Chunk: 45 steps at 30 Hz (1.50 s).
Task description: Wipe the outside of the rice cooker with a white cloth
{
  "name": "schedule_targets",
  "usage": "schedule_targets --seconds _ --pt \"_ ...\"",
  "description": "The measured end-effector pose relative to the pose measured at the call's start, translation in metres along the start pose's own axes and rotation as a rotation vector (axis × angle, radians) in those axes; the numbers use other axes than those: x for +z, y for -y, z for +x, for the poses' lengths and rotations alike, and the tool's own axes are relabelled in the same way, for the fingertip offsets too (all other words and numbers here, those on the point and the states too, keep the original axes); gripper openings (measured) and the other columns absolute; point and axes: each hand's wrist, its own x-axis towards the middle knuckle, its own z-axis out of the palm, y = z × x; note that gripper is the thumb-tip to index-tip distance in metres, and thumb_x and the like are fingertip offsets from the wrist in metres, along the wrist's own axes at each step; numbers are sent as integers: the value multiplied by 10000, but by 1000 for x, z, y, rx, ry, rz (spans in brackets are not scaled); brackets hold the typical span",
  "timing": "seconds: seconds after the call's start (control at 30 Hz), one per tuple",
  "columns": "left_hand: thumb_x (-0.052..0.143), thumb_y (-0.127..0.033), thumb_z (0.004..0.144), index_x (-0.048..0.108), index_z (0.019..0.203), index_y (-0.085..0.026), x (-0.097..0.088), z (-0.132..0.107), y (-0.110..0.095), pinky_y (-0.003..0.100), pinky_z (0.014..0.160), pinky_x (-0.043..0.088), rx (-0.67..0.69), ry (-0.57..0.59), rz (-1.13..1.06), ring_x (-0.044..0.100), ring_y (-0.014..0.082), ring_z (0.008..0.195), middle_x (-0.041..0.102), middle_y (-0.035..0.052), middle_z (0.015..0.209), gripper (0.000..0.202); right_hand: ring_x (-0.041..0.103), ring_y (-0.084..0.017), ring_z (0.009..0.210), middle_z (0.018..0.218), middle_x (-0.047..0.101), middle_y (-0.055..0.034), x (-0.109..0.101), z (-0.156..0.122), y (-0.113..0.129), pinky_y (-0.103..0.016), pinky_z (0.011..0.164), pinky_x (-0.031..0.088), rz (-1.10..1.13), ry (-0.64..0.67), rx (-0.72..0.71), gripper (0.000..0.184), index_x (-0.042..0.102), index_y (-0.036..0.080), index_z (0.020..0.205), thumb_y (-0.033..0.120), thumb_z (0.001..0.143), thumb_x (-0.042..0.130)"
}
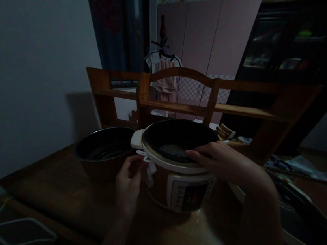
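An electric cooker [155,185] with a white rim, a brown body and a front control panel stands uncovered on the wooden table. Its dark inside [173,135] shows a paler round patch at the bottom. My left hand [129,178] is at the cooker's left front, thumb and finger pinched on a small white piece [151,170] that hangs at the rim. Over the right side of the opening reaches my right hand [215,156], palm down with the fingers stretched out; some fingertips are hidden. A dark inner pot [97,146] stands left of the cooker.
To the right lies a large lid [303,219] with a pale rim. Behind the cooker rises a wooden shelf rack [177,106] with small items on it. A white cord [26,221] loops at the lower left, and a wall [39,63] bounds the left side.
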Motion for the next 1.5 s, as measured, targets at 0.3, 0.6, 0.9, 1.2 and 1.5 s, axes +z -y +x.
schedule_targets --seconds 0.3,0.6,0.9,1.2,1.5 --pt "768 -357 783 715 807 -241 -5 -53 22 286 906 475 73 103 141 635 197 1001 680 18 982 130 601 -147 733 820 706 -1 -3 -2 5 -269 614 345 35 -28 -31 448 739 258 955 576 1022 432" --pt "648 -529 874 656 1089 -217 -4 -1 8 281 801 524 36 -3 90 677 198 942 718 47 1014 379 681 -143 857 1006 773 38 -12 -20 5 -260 695 435 88 -112 -105 387 751 299 1096 524 1040 442" --pt "679 -389 882 682 950 -250 10 -46 13 290 921 477 259 68 169 618 197 1084 652 31 1080 155 694 -122 1005 1127 773 50 -14 -25 15 -220 830 445 111 -207 -161 318 743 275 1129 443 1047 486" --pt "611 -276 913 657 903 -249 -1 -63 40 289 831 484 370 160 348 624 181 935 637 32 962 55 568 -136 693 762 683 14 -9 -19 10 -277 627 341 21 -48 -38 453 752 242 942 571 1019 450" --pt "590 -190 895 614 852 -237 -9 -68 53 290 790 494 367 238 403 621 174 881 625 24 916 68 516 -123 657 715 641 19 -7 -13 9 -284 612 303 15 -47 -67 483 711 218 852 573 1024 432"
